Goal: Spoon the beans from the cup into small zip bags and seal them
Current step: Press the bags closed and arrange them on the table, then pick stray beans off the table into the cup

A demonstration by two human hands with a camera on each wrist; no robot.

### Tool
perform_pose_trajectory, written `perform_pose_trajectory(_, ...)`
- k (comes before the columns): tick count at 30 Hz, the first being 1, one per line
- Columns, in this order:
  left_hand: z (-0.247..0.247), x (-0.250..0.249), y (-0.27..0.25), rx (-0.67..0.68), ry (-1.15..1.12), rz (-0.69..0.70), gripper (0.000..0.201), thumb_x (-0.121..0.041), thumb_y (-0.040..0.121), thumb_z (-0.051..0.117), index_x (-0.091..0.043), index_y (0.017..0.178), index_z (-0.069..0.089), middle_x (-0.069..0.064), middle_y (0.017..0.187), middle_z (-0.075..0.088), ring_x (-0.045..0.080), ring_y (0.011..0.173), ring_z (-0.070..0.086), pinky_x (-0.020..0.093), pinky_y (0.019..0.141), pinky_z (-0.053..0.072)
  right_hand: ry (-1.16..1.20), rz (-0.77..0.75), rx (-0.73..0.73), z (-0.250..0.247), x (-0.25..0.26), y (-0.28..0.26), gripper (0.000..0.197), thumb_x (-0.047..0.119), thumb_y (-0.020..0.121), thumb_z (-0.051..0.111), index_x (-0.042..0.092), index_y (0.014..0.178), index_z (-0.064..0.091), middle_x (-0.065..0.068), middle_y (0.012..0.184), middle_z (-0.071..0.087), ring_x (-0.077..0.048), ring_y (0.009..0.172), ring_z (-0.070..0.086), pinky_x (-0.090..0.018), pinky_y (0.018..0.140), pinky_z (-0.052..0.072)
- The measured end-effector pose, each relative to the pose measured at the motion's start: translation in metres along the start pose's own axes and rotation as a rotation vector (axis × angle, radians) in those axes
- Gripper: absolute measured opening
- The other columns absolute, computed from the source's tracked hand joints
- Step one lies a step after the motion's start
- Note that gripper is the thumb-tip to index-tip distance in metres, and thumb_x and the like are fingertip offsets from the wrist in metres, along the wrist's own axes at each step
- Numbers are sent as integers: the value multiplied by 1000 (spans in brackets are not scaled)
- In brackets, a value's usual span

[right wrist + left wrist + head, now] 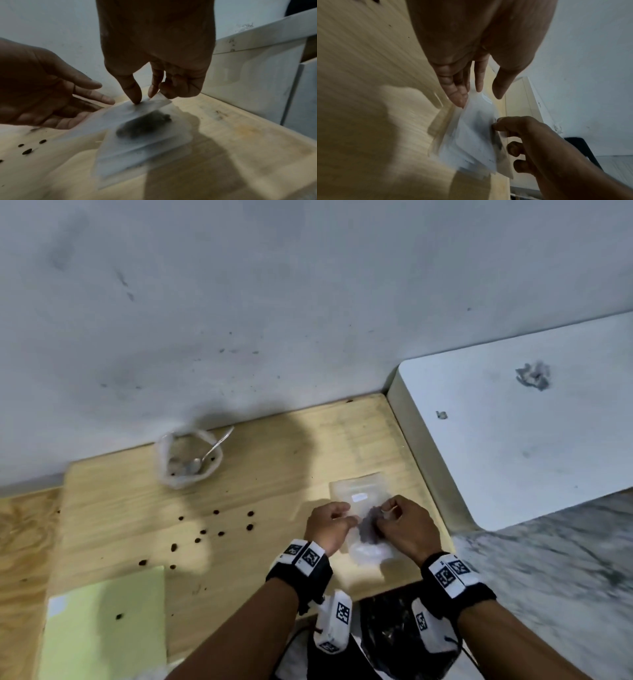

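Note:
A small clear zip bag with a dark clump of beans inside is held just above the wooden table, between my hands; it looks blurred. My right hand pinches the bag's top corner between thumb and forefinger. My left hand is at the bag's left edge, and in the wrist views its fingers lie straight against the plastic without gripping it. The white cup, with a metal spoon inside, stands at the table's back left, away from both hands.
Several loose beans lie scattered left of my hands. Another clear bag lies flat just beyond them. A pale green sheet covers the front left corner. A white board adjoins the table on the right, and a wall runs behind it.

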State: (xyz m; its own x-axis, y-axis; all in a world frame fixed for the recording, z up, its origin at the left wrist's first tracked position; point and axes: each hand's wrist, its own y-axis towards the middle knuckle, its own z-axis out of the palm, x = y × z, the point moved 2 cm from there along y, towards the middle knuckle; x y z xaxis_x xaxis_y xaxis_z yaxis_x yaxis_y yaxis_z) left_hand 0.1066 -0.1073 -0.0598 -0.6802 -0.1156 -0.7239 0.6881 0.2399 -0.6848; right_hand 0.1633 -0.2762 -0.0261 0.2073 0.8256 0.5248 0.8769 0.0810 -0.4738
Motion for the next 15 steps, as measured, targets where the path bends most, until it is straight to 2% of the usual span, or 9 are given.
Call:
perform_pose_trajectory(3,13,3,-1,27,89,-41,38,-21,73,78,-25,109,64,2,117,60,25,106,64,44,96,53,-46,16,-20,-1,-12,-2,19,41,72,68,30,83,56,12,86,63,-17,80,61,-31,71,47)
perform_pose_trajectory(6,20,5,-1,38,165,-51,43,-20,78,76,-20,119,62,5,120,59,26,108,62,41,95,53,-75,16,-1,1,-20,2,24,41,69,68,31,86,53,11,93,60,-19,83,61,-31,72,48)
perform_pose_trajectory(9,20,4,2,51,219,-54,43,-23,82,73,-21,123,60,3,122,58,25,111,60,38,93,51,-130,-23,-12,0,-19,1,29,48,72,66,32,92,53,9,102,52,-21,80,60,-31,70,46)
perform_pose_trajectory(12,12,-3,5,51,245,-31,36,-28,83,72,-25,117,62,-1,120,56,23,113,58,39,92,50,-100,-101,-48,-6,-7,-1,29,42,75,67,32,98,52,11,104,45,-17,69,58,-27,64,39)
perform_pose_trajectory(15,-12,-14,8,-15,204,34,23,-33,81,73,-32,102,63,-1,117,60,24,107,61,39,87,51,-31,-186,-5,-6,21,1,19,27,80,68,33,94,56,15,99,55,-11,74,59,-26,65,41)
